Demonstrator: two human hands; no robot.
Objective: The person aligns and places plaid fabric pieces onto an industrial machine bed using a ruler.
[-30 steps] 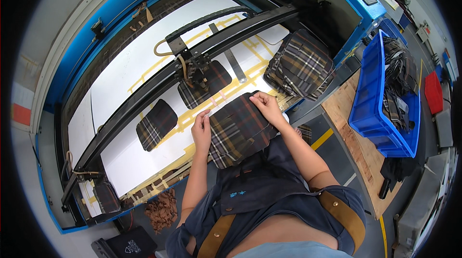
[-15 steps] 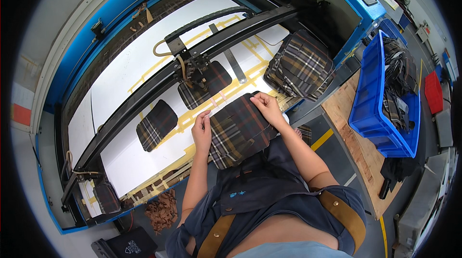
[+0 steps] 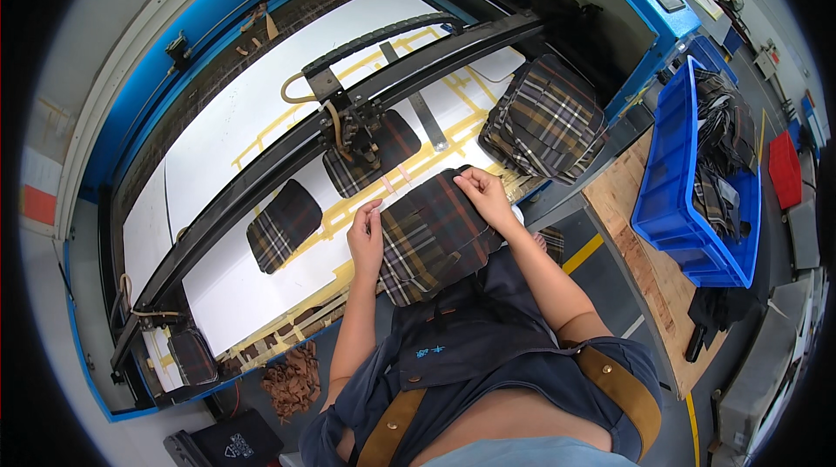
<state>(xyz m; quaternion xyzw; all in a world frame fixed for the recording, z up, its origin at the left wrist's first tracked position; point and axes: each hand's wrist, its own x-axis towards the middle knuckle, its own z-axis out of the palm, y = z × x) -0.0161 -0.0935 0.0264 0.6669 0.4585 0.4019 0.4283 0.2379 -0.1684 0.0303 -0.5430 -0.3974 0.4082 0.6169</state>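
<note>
A stack of plaid fabric panels, dark brown with white, yellow and red lines, lies in front of me at the machine bed's front edge. My right hand pinches its upper right corner between thumb and fingers. At the upper left corner is my left hand, its fingers curled in and its thumb pressed close; what lies between them is too small to tell. Beyond the stack, a plaid panel lies partly under the black machine head. Another plaid panel rests flat to its left.
A black gantry beam crosses the white bed. A taller plaid pile sits at the bed's right end, and a small plaid piece at its left end. A blue crate of fabric stands on a wooden board at right.
The machine head has shifted slightly to the right along the beam. Both hands and the stack look the same as before.
</note>
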